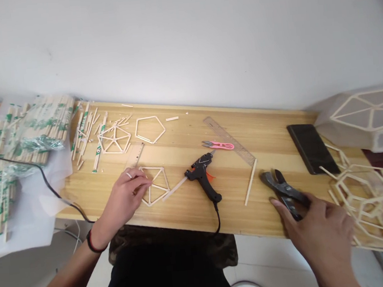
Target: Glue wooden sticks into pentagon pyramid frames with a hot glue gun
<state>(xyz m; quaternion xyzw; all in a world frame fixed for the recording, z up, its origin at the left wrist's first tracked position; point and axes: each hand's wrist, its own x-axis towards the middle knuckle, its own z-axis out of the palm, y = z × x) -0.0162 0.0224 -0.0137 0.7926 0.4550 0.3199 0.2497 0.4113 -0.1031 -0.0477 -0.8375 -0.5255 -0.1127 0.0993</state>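
The left hand [128, 190], fingertips drawn together, meets the stick frame [166, 180] beneath it; any grip is unclear. The right hand [325, 230], half open, touches the pliers [289, 191]. Sideways left-hand pressure could crack joints; a rightward sweep could strike the adjacent glue gun [201, 174].

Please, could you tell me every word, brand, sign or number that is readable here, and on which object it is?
No text is readable with certainty.
Green print on the stick wrappers: too small and blurred.
Marks on the long clear ruler: too faint.
Marks on the short ruler: too small.
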